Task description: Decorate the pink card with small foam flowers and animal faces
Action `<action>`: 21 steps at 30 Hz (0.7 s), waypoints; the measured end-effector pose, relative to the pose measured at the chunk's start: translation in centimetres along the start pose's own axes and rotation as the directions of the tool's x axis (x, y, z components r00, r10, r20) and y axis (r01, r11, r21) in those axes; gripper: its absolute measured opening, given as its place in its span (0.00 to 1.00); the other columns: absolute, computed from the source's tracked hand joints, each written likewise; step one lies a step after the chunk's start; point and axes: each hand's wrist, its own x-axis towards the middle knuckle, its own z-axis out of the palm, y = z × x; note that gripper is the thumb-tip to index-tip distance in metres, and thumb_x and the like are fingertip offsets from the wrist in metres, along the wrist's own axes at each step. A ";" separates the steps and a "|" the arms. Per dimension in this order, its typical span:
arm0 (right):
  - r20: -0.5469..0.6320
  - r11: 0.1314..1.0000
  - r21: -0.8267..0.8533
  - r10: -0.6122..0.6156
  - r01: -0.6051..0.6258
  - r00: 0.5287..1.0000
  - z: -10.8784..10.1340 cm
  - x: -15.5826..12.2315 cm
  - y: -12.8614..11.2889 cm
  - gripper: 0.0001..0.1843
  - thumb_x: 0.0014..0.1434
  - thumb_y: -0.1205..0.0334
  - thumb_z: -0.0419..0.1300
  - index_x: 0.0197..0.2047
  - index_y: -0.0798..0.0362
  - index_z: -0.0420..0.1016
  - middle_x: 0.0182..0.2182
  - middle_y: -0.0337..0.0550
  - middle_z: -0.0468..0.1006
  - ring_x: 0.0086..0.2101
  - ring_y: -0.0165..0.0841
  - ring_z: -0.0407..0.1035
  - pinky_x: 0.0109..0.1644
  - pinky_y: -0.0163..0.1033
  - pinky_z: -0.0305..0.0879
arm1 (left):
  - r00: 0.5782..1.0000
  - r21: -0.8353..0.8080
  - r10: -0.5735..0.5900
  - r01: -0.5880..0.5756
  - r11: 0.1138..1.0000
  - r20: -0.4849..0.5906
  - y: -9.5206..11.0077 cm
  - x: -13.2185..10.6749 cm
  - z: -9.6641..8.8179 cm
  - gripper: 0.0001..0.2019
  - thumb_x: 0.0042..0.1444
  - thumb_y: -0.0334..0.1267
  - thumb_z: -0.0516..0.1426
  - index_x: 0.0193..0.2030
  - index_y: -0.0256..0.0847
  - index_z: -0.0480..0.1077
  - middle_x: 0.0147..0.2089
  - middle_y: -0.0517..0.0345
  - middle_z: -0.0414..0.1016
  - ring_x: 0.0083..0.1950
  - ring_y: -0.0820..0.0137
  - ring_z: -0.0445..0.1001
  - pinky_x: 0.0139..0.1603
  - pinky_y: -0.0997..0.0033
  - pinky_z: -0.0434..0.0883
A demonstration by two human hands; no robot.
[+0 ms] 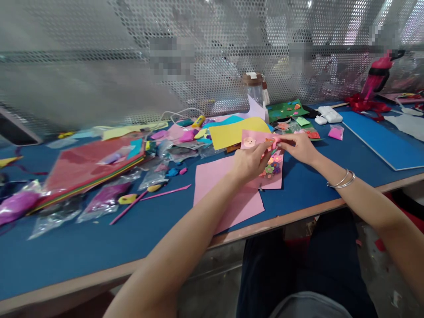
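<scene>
My left hand (251, 162) reaches over a pink decorated card (277, 180), its fingertips closed around a small pink-orange piece (274, 142). From the right, my right hand (300, 148) pinches the same piece between thumb and finger. Its exact shape is partly covered by the fingers. On the card a cluster of colored flowers (270, 168) shows below the fingers, and a pale round face shape (249, 141) sits at upper left. Beneath the card and my left wrist lies a larger pink sheet (212, 176).
Yellow paper (240, 132) and a green decorated sheet (287, 110) lie behind the card. To the left are a stack of colored sheets (89, 163), bags of clay (106, 196) and pink strips (165, 193). A jar (254, 90), white earbud case (330, 115) and blue board (384, 139) stand around.
</scene>
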 end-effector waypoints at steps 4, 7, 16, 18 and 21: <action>0.149 0.986 0.133 0.082 -0.102 0.986 0.1 0.1 0.1 0.11 0.48 0.69 0.55 0.34 0.57 0.77 0.32 0.43 0.77 0.37 0.32 0.70 0.44 0.37 0.64 | 0.998 0.008 -0.059 0.059 0.998 0.002 0.0 0.0 0.4 0.18 0.56 0.50 0.47 0.36 0.37 0.68 0.25 0.56 0.73 0.23 0.74 0.69 0.20 0.78 0.53; 0.225 0.964 0.199 0.132 -0.178 0.965 0.1 -0.1 -0.2 0.13 0.46 0.68 0.56 0.36 0.57 0.77 0.34 0.43 0.77 0.39 0.33 0.69 0.46 0.38 0.64 | 0.996 0.055 -0.089 0.088 0.995 0.008 0.1 0.1 0.2 0.20 0.54 0.53 0.47 0.29 0.37 0.67 0.24 0.55 0.72 0.22 0.73 0.67 0.19 0.77 0.50; 0.362 0.987 0.120 0.057 -0.107 0.931 0.0 -0.7 -1.0 0.19 0.45 0.54 0.61 0.36 0.61 0.75 0.29 0.44 0.75 0.32 0.31 0.68 0.38 0.38 0.65 | 0.985 -0.006 0.025 -0.025 1.000 0.173 0.0 -0.1 0.4 0.17 0.55 0.45 0.45 0.26 0.36 0.65 0.20 0.55 0.67 0.21 0.70 0.66 0.20 0.75 0.49; 0.371 0.986 0.132 0.049 -0.105 0.928 0.0 -0.6 -0.9 0.20 0.46 0.53 0.61 0.37 0.60 0.75 0.30 0.44 0.75 0.33 0.31 0.68 0.38 0.37 0.65 | 0.986 -0.029 0.034 -0.030 0.999 0.165 0.0 -0.1 0.6 0.16 0.56 0.44 0.45 0.26 0.36 0.65 0.20 0.55 0.67 0.22 0.71 0.66 0.21 0.75 0.50; 0.372 0.963 0.212 0.075 -0.163 0.925 0.2 -0.4 -0.8 0.21 0.47 0.52 0.60 0.40 0.59 0.74 0.33 0.44 0.75 0.33 0.30 0.69 0.40 0.38 0.66 | 0.989 -0.052 0.029 -0.021 0.998 0.142 0.0 0.0 0.5 0.17 0.57 0.40 0.42 0.26 0.36 0.65 0.21 0.54 0.68 0.22 0.72 0.66 0.21 0.75 0.52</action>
